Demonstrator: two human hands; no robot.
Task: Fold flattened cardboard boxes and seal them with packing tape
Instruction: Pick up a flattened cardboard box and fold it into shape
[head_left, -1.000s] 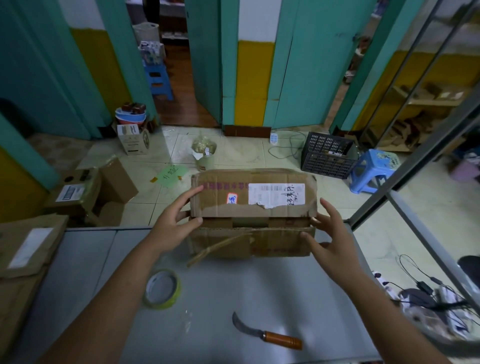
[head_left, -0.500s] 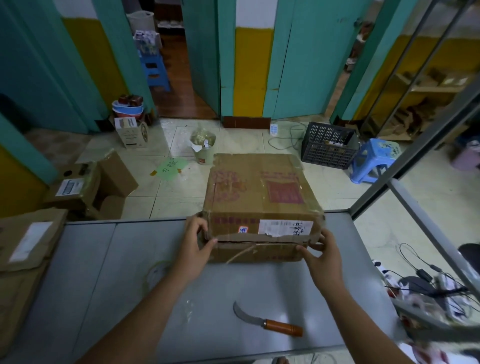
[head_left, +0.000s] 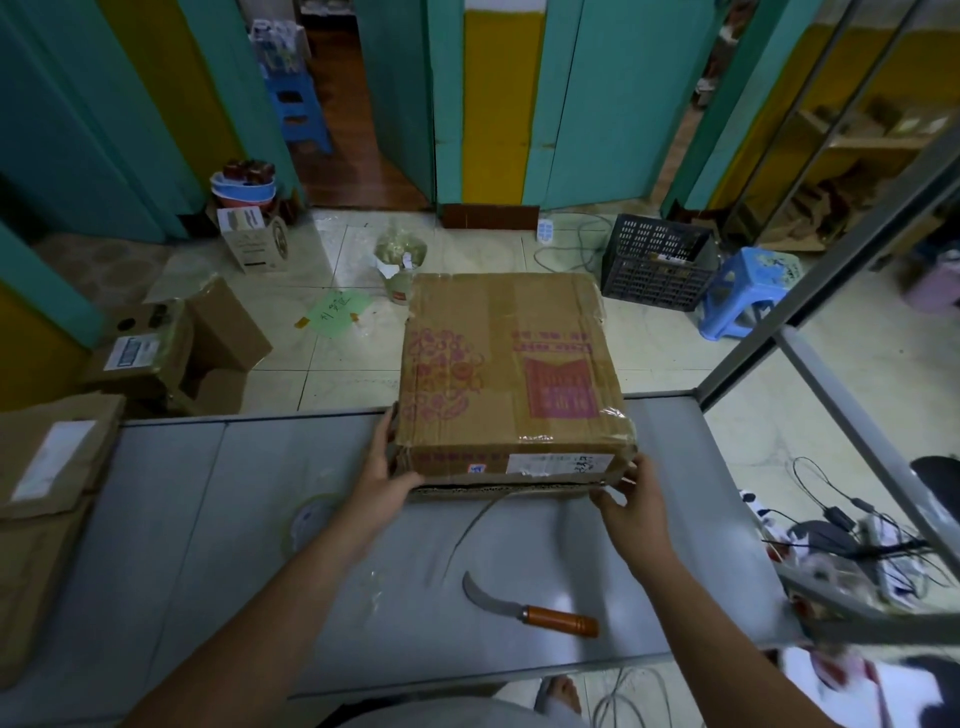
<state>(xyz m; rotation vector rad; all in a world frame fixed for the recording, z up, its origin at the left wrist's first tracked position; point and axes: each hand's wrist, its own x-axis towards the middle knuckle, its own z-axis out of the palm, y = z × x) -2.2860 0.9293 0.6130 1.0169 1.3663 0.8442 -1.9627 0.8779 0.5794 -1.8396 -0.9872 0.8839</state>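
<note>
Grey sheet made up the table (head_left: 208, 519), the widest thing before me, and it lay under the cardboard box (head_left: 509, 374). The box, brown with red print on its upper face and a white label on the narrow face towards me, met the table along its near lower edge. I could not tell whether its far part rested on the table or stood tipped up.

Left of the box, at the table's end, lay a stack of flat cardboard (head_left: 47, 493). On the floor beyond and left of the box sat an open carton (head_left: 171, 353). Beyond the box to the right stood a black crate (head_left: 654, 265), with a blue stool (head_left: 748, 291) just right of it.

My left hand (head_left: 382, 483) gripped the box's near left corner, fingers up its side and thumb curled onto the front face. My right hand (head_left: 631, 499) pinched the near right corner between thumb and fingers, though blur softened the detail.

Nearer me than the box, a curved knife (head_left: 524, 608) with an orange wooden handle lay flat, apart from both hands. A tape roll (head_left: 311, 519) lay left of the box's near corner, partly hidden by my left forearm. A thin pale strip (head_left: 467, 530) trailed from the box's front edge onto the table.
</note>
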